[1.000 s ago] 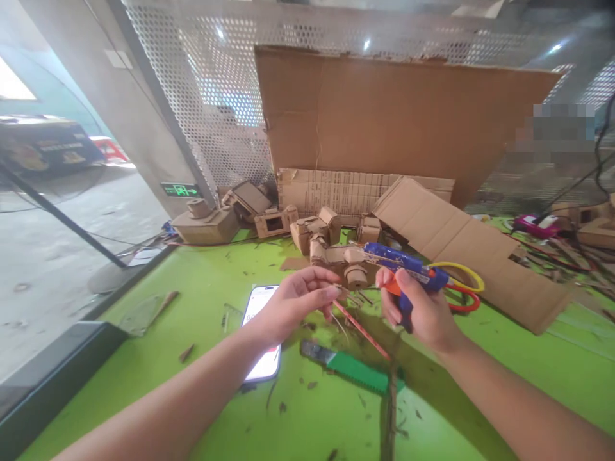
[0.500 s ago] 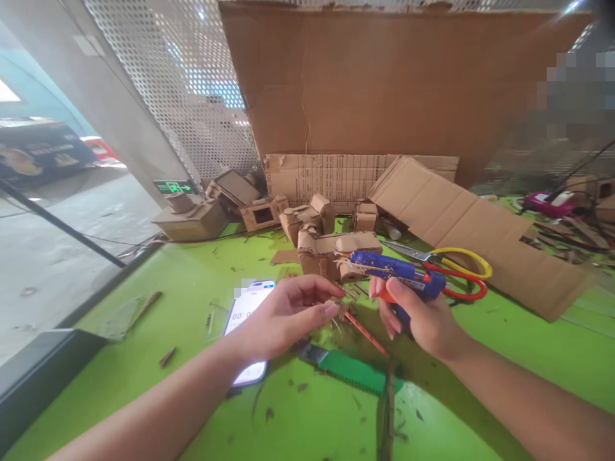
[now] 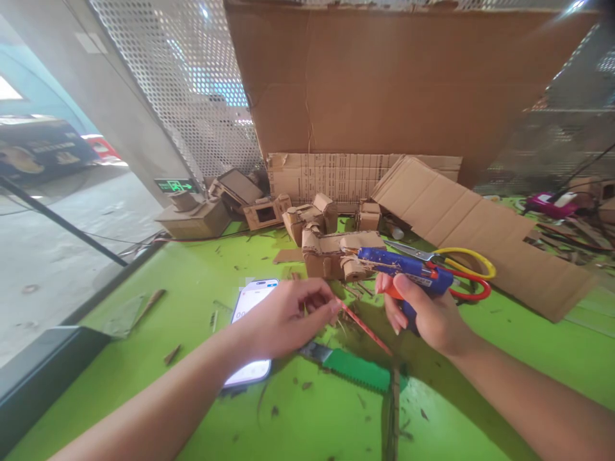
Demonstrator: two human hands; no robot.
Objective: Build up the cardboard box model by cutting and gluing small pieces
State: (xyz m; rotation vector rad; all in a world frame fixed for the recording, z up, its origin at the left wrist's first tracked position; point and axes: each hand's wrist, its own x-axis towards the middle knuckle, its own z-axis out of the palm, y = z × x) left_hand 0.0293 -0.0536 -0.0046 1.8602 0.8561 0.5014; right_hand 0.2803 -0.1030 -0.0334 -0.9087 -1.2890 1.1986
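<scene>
- Fingers of the left hand point(image 3: 288, 320) were curled in towards the thumb, with a narrow gap, at the upper end of a thin red stick point(image 3: 365, 328); I couldn't tell whether they held it.
- The right hand point(image 3: 435, 323) was wrapped round a blue glue gun point(image 3: 403, 266), fingers by its orange trigger, beyond the green knife point(image 3: 358, 369) and to its right.
- The gun's front end overlapped the jointed cardboard piece point(image 3: 327, 246) in my view, with pale strands along the barrel. Whether they touched, I couldn't say.
- That jointed piece sat beyond the knife, its curved and boxy parts already put together. I saw no fresh glue on it, and couldn't tell what was left to do there.
- Farther beyond the knife, to the left, stood a closed cardboard block point(image 3: 192, 221) and a small cardboard frame point(image 3: 252, 222), both formed. A ridged cardboard sheet point(image 3: 480, 237), farther right, lay unfolded.
- Left of the knife, a lit phone point(image 3: 252, 373) lay partly under the left hand and wrist.
- Beyond the knife, to the right, open scissors point(image 3: 410, 251) rested behind the gun.
</scene>
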